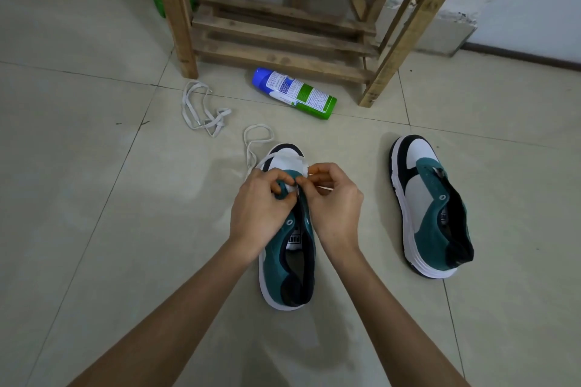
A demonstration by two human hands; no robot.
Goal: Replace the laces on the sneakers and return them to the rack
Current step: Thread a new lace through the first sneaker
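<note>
Wooden rack (283,25) at back; spray can (294,93) lying before it; loose lace (201,110) on tiles. Second sneaker (432,207) set apart, unlaced. Near sneaker (287,248) centred; white lace (256,143) pinched at front eyelets by left hand (262,214) and right hand (333,204), fingers curled narrow.

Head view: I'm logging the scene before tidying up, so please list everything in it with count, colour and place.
sneaker: one, teal, white and navy, floor centre, under the hands
second sneaker: one, same colours, unlaced, floor right
lace: one, white, partly threaded at the first sneaker's toe
loose lace: one, white, floor left of the can
can: one, blue, white and green, lying before the rack
rack: one, wooden, at the back
floor: pale tiles
left hand: pinching the lace
right hand: pinching the lace
</note>
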